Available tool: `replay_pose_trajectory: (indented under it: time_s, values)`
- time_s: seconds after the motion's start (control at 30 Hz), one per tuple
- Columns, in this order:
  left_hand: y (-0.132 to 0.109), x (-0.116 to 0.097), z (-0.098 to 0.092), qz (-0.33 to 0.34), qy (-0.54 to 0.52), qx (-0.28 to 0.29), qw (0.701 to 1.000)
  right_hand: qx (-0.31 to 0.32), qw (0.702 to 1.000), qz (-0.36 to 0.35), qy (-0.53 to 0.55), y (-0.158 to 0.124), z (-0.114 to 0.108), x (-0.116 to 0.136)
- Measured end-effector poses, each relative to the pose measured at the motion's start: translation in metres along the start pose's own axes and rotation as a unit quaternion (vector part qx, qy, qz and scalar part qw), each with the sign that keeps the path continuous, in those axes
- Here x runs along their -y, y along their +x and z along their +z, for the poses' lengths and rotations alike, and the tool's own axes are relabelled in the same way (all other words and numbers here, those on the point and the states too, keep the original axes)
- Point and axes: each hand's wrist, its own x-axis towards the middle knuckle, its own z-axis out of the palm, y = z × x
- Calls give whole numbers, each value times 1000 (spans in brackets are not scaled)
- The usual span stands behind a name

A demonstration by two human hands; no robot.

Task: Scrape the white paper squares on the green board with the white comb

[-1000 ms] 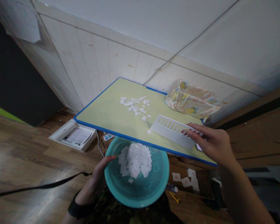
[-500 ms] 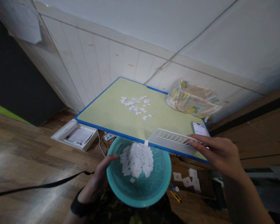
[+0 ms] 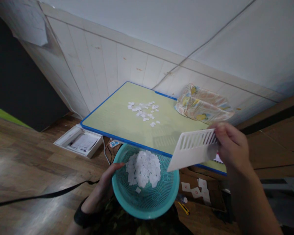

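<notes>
My left hand (image 3: 110, 174) grips the rim of a teal plastic colander (image 3: 147, 210) at its left side, thumb over the edge. Inside the colander lies a heap of small white paper pieces (image 3: 143, 168). My right hand (image 3: 231, 143) is closed on the right end of a flat white slotted plastic plate (image 3: 192, 150), held tilted above the table's front edge, partly over the colander. Scattered white paper pieces (image 3: 144, 112) lie on the yellow-green tabletop (image 3: 112, 111), beyond the colander.
A patterned cloth-lined basket (image 3: 203, 102) stands at the table's back right. A phone (image 3: 219, 158) on the table is mostly hidden behind my right hand. On the floor are an open white box (image 3: 79, 140), several white cards (image 3: 197, 191) and a yellow cutter (image 3: 184, 208).
My right hand has lifted the slotted plate off the table edge and swung it up and to the right. The left hand and colander have stayed in place.
</notes>
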Motion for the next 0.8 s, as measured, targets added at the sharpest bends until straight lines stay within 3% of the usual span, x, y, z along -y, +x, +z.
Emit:
replay_pose_trajectory:
  time_s: [0.1, 0.27, 0.33, 0.47, 0.63, 0.8]
  values:
    - [-4, -2, 5, 2, 3, -15, 1000, -19, 997, 45, 55, 19, 38, 11]
    - [-8, -6, 10, -4, -5, -49, 999, 24, 981, 89, 170, 21, 99, 53]
    - [-5, -5, 7, -2, -4, -38, 999, 23, 985, 85, 150, 13, 117, 72]
    - [1, 0, -3, 2, 6, -27, 1000, 44, 997, 9, 57, 4, 147, 101]
    - [0, 4, -5, -13, -5, -24, 1000, 79, 997, -4, -9, 18, 162, 104]
    - [0, 3, -1, -20, -21, -30, 999, 64, 998, 13, -23, 24, 139, 71]
